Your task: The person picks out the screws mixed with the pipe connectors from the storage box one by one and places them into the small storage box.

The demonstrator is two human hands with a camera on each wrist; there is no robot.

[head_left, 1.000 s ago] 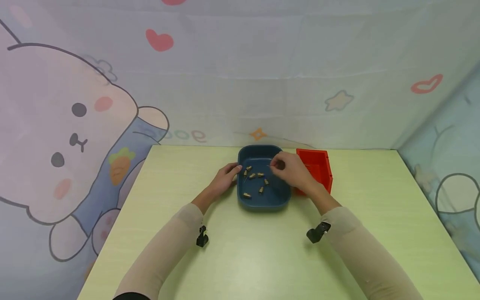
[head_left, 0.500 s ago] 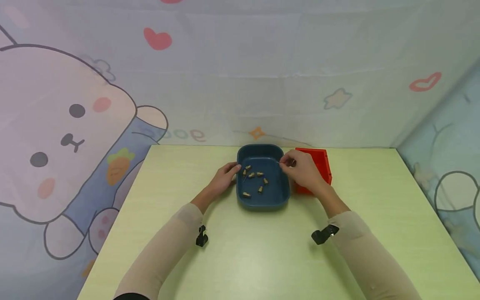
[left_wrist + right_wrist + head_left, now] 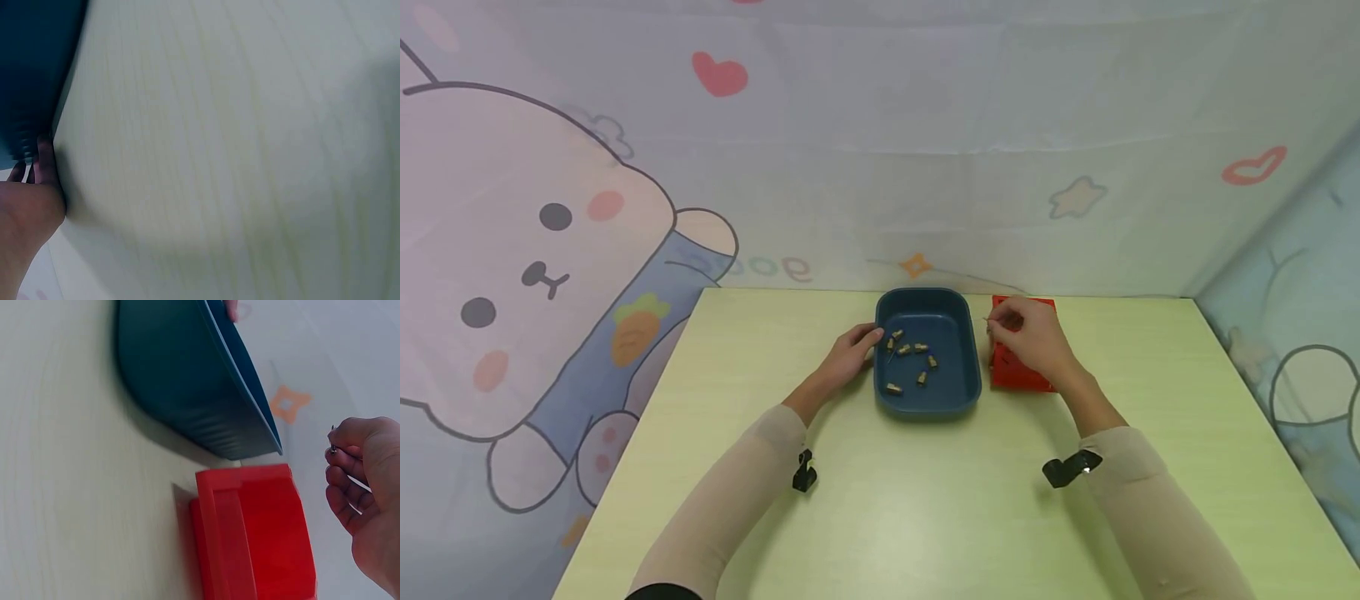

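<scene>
My left hand (image 3: 847,357) grips the left rim of a blue tray (image 3: 928,411), thumb over the edge and fingers along the outside wall. Several small brass fittings (image 3: 894,389) lie scattered on the tray floor. Over the left side of a red bin (image 3: 1024,379), my right hand (image 3: 1028,333) pinches a small thin metal pin (image 3: 333,439) between thumb and forefinger. In the right wrist view the pin has a rounder end low between the fingertips, and the other fingers are loosely curled. The bin's contents are mostly hidden from the head view by the hand.
Tray and bin stand side by side with a narrow gap, near the back edge of the pale table (image 3: 880,508). Behind it hangs a printed cloth (image 3: 865,167). A black wrist camera (image 3: 1072,468) sits on the right sleeve.
My right hand has moved right with the pin, from over the blue tray to over the red bin. The left hand stays on the tray's rim.
</scene>
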